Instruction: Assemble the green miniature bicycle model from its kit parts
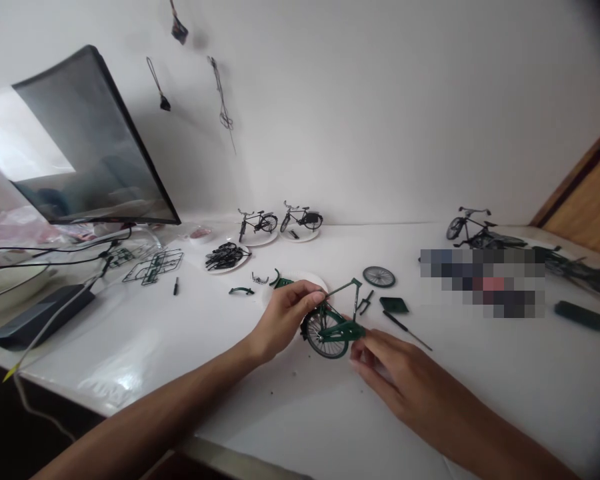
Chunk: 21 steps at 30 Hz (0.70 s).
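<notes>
Held up over the white table is a green model bicycle [341,328], made up of a frame, a chain guard and one spoked rear wheel; its front end has no wheel. My left hand [291,312] pinches it at the top near the rear, by the seat area. At the lower front, by the chain guard, the fingers of my right hand [387,363] close on it; their tips are partly hidden. Just beyond lie a loose spoked wheel [379,277], a dark fork [365,303], a green flat piece [394,305] and a thin screwdriver [407,329].
Behind my left hand are a curved green mudguard [241,291] and handlebars [260,278]. Finished black bicycles [303,219] stand on plates by the wall. A plate of black parts [226,257], green part frames [155,265] and a monitor [95,140] are left; a green block [583,315] lies right.
</notes>
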{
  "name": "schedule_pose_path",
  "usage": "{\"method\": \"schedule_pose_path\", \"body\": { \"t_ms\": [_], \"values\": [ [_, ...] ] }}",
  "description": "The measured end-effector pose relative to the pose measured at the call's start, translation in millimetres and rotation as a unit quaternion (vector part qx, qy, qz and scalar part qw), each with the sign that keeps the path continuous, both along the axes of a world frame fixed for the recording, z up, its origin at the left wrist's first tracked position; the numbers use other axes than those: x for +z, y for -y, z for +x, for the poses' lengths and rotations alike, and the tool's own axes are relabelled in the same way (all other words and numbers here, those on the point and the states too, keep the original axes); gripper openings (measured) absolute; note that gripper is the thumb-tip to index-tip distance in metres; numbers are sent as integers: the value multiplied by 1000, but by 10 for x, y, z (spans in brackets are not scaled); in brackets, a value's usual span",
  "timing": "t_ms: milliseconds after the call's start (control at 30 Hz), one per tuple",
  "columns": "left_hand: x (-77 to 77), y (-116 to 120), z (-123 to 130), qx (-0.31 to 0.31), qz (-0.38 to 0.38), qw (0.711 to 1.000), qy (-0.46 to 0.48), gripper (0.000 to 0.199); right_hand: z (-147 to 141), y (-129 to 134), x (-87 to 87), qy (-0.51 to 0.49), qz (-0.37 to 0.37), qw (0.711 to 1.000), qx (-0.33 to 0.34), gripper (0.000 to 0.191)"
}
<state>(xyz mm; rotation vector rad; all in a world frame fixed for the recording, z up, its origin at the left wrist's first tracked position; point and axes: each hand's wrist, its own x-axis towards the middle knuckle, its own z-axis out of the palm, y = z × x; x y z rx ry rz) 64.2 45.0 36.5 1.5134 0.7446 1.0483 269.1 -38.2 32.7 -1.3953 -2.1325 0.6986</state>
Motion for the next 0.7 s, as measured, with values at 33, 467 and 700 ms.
{"method": "schedule_pose_path", "body": {
  "t_ms": [33,467,700],
  "values": [
    [3,12,6,-6,-4,1000,-1,33,-10,15,6,-32,-22,999,-1,18],
    [-11,-8,-101,-64,41,996,-53,25,153,-83,-91,-396,-302,867,-17,40],
    [88,119,-105,-47,142,977,-152,21,156,-80,-22,-461,-327,823,-46,32]
  ]
}}
